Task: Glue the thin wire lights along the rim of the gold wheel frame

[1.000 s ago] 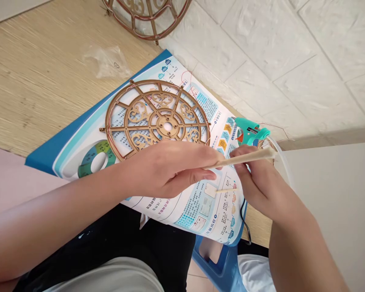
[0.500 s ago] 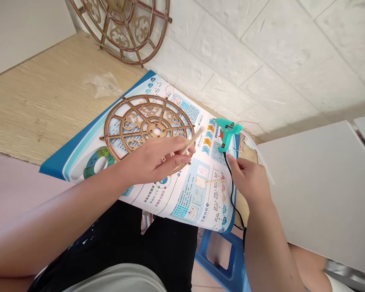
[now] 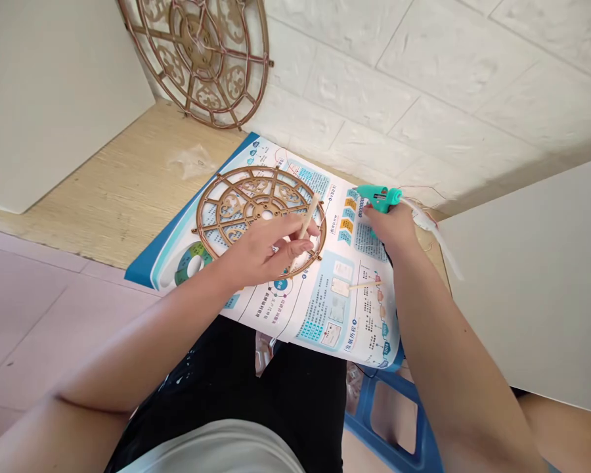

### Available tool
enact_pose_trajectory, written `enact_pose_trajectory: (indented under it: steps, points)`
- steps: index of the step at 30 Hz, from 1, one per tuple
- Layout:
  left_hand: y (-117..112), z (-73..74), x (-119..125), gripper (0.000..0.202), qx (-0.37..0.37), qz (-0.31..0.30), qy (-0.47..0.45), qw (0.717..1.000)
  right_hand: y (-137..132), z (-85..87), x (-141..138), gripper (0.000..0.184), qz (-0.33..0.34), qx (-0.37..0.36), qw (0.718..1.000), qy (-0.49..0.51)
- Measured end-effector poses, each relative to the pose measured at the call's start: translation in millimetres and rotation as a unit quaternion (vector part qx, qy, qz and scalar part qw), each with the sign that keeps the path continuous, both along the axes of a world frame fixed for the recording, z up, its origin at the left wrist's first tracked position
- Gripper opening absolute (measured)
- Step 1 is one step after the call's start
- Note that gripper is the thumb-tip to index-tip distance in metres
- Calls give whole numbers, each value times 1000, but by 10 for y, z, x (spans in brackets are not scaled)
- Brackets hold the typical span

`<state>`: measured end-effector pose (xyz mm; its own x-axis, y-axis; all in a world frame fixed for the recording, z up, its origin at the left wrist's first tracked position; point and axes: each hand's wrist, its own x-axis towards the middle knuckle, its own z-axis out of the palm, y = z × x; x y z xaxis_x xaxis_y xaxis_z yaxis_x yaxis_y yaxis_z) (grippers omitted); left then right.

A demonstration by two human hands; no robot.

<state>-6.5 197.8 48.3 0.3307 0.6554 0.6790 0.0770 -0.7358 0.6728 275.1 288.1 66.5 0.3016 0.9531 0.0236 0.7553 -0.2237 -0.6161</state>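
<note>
My left hand (image 3: pixel 270 249) pinches a short, pale wooden stick (image 3: pixel 309 215), tilted up between thumb and fingers. Beneath it lies a round, gold-brown openwork disc (image 3: pixel 276 206) with spokes and scroll patterns; the hand covers part of its near side. To the right, my right hand (image 3: pixel 396 230) is closed around the handle of a teal hot glue gun (image 3: pixel 381 196), whose nozzle points left. The printed poster (image 3: pixel 320 276) under them carries a second thin stick (image 3: pixel 366 285), lying flat.
A similar, larger-looking disc (image 3: pixel 197 56) leans against the white brick-patterned wall (image 3: pixel 354 79). Clear plastic film (image 3: pixel 192 161) lies on the wooden tabletop (image 3: pixel 103 177). White panels stand left and right. Thin red wires trail behind the glue gun. A blue stool (image 3: pixel 359 414) is below.
My right hand has moved up from beside the cord and closed on the glue gun's handle. My left hand keeps the stick, now held more upright. The view has shifted.
</note>
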Motion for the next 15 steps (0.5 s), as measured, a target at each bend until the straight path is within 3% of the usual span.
enact_pose_trajectory:
  steps: [3, 7, 10, 12, 15]
  points:
    - [22, 17, 5, 9, 18, -2, -2, 1000, -282, 231, -43, 24, -26, 15, 999, 25]
    - [42, 17, 9, 10, 35, 2, -2, 999, -973, 398, -43, 32, -18, 22, 999, 40]
    - [42, -2, 7, 14, 39, 17, 8, 999, -1481, 314, -85, 40, 4, -19, 999, 39]
    - [39, -12, 3, 16, 43, 31, 20, 998, -1725, 202, -152, 41, 53, -49, 995, 63]
    - [35, -14, -2, 14, 44, 41, 30, 998, -1903, 62, -266, 27, 161, -35, 984, 70]
